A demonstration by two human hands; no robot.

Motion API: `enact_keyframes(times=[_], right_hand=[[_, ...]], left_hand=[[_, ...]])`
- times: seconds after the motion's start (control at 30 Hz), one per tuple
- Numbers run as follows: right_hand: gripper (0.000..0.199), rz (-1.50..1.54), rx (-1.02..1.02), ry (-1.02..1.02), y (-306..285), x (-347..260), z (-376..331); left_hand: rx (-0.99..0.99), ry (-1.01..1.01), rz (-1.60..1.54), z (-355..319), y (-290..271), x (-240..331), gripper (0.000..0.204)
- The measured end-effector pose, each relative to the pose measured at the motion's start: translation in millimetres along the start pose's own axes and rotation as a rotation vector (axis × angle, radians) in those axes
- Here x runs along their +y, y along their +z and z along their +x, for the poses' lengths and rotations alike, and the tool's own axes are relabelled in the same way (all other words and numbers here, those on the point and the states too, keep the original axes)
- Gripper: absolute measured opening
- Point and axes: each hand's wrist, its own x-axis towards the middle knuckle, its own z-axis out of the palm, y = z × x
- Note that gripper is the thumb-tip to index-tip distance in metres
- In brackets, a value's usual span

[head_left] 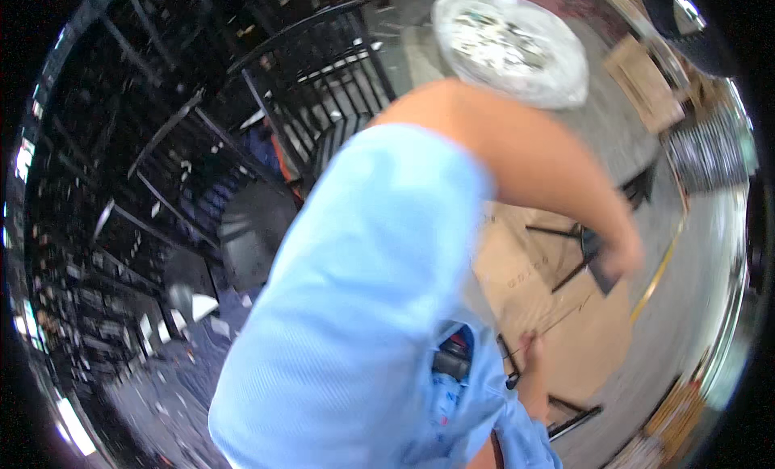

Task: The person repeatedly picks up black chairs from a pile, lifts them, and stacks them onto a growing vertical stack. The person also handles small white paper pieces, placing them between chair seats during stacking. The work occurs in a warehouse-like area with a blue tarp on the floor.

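Note:
My left arm, in a light blue sleeve, reaches across the view, and my left hand (620, 257) is smeared by motion at the far end of it. That hand closes around a dark flat piece (604, 274), whose kind the blur hides. Thin black metal legs (570, 277) extend beside it over the brown cardboard (577, 352). Lower down, my right hand (531, 352) has its fingers drawn together near a thin dark line on the cardboard; what they grip is too small to tell. A black bar (510, 360) lies just left of that hand.
Black slatted chairs (331, 65) crowd the left side. At the back lies a clear plastic bag (557, 69) with many small pale pieces. Wrapped coils (709, 156) and a cardboard box (643, 85) stand at the right, near a yellow floor line (658, 271).

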Motion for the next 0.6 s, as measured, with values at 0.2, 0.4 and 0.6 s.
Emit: enact_keyframes(times=[0.2, 0.4, 0.6], right_hand=[[0.031, -0.225, 0.024, 0.357, 87, -9, 26], [0.023, -0.305, -0.040, 0.416, 171, -143, 200], [0.016, -0.423, -0.079, 0.400, 231, -283, 421]], left_hand=[[-0.026, 0.276, -0.053, 69, -110, -78, 0.034], [-0.100, 0.268, 0.043, 128, -195, -223, 0.035], [-0.079, 0.155, 0.152, 197, -294, -408, 0.036]])
